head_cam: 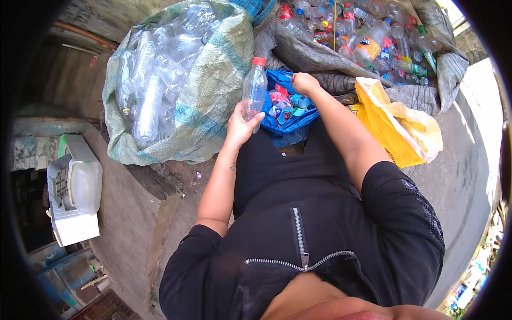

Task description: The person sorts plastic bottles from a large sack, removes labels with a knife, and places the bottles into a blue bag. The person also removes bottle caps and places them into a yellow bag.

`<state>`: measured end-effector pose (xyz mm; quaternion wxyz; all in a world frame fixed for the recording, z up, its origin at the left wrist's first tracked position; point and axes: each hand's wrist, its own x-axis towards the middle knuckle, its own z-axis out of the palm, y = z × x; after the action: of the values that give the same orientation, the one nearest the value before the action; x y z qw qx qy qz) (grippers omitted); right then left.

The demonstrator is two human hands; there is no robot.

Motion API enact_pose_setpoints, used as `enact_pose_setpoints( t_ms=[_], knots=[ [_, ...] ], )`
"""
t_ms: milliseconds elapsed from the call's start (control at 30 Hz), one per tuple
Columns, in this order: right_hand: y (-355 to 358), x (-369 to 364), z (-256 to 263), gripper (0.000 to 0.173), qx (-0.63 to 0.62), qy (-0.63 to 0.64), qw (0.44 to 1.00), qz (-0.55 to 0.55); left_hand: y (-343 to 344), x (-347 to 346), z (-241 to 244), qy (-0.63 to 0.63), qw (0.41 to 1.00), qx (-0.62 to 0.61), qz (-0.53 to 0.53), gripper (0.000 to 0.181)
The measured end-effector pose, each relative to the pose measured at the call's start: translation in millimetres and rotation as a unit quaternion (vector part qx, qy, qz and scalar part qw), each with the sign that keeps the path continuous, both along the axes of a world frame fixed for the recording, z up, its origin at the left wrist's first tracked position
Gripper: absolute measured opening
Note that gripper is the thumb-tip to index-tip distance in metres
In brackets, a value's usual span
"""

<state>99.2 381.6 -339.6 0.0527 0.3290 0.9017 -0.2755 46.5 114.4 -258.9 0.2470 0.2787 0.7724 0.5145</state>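
Observation:
My left hand [244, 125] grips the lower part of a clear plastic bottle [255, 86] with a red cap, which stands nearly upright without a label. Beside it, my right hand [305, 84] is closed at the upper rim of a blue plastic bag [294, 130]; something small and red shows at its fingertips, too little to name. Inside the blue bag lie crumpled labels [280, 96] in red and blue. A woven sack [216, 86] full of clear bottles [148, 108] stands left of my left hand. Beyond my right hand, a grey sack [316, 54] holds many capped, labelled bottles [370, 44].
A yellow bag [386, 128] stands to the right, beside my right forearm. On the far left, a grey and white plastic container [86, 184] rests by the edge of a concrete ledge [128, 216]. A thin upright stick [335, 26] rises before the labelled bottles.

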Motion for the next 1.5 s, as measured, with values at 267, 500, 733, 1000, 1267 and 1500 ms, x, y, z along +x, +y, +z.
enact_pose_setpoints(
  t_ms=[267,500,733,1000,1267,1500],
  knots=[
    [-28.9,12.8,167.8,0.07,-0.113,0.132,0.984,-0.039,9.1,12.5,30.0,0.332,0.938,-0.102,0.008,0.059],
    [-13.9,38.3,189.6,0.047,0.028,0.241,0.97,-0.003,34.4,13.6,46.9,0.154,0.983,0.001,-0.095,0.054],
    [22.4,74.0,254.2,0.021,-0.198,0.136,0.941,0.237,33.3,-1.1,39.3,-0.414,0.849,0.128,-0.303,0.063],
    [34.0,102.1,292.3,0.022,-0.223,0.18,0.923,0.255,49.4,13.9,68.1,-0.446,0.81,0.139,-0.354,0.063],
    [35.0,97.5,307.8,0.034,-0.144,0.058,0.979,0.134,58.6,10.0,81.0,-0.36,0.855,0.134,-0.349,0.058],
    [40.4,102.3,306.4,0.02,-0.2,0.132,0.939,0.247,54.3,6.2,86.0,-0.375,0.838,0.107,-0.38,0.06]
  ],
)
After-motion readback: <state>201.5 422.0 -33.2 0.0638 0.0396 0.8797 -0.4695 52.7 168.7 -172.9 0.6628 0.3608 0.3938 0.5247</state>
